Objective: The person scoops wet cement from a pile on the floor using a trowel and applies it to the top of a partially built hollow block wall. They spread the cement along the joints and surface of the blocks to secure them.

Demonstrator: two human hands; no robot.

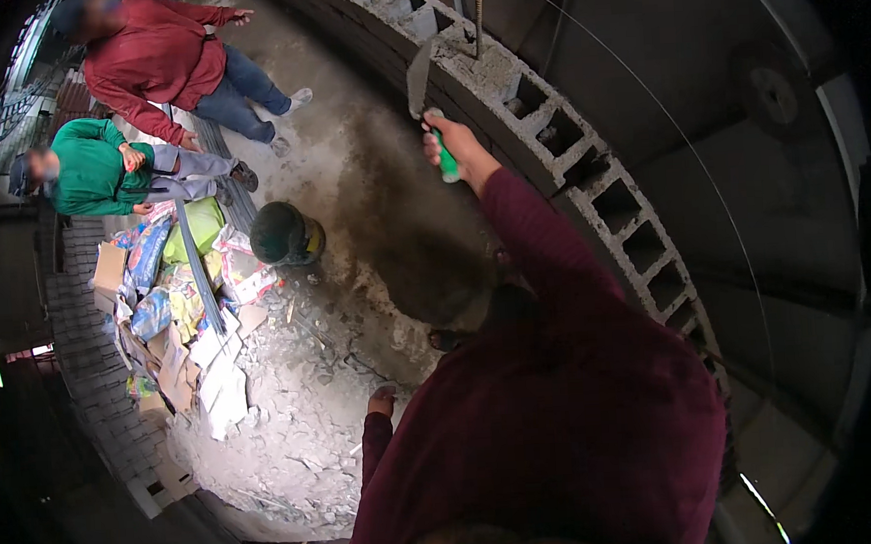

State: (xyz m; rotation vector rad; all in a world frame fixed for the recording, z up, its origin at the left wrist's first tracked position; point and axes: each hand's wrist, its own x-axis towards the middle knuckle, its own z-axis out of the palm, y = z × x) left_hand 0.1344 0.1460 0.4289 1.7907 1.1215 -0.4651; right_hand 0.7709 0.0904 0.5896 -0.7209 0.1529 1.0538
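Note:
My right hand [453, 143] is raised and grips the green handle of a trowel [419, 76], whose grey blade points up beside the top of a hollow-block wall [588, 165]. Fresh mortar lies on the blocks near the blade, next to an upright steel bar [479, 9]. My left hand [381, 401] hangs low beside my body, fingers curled, holding nothing that I can see. My dark red sleeves and torso fill the lower middle of the view.
Two people stand below at the upper left, one in a red top [154, 60], one in a green top [90, 172]. A dark bucket [281, 233] sits on the dusty floor. Torn bags and cardboard [176, 305] lie by rubble.

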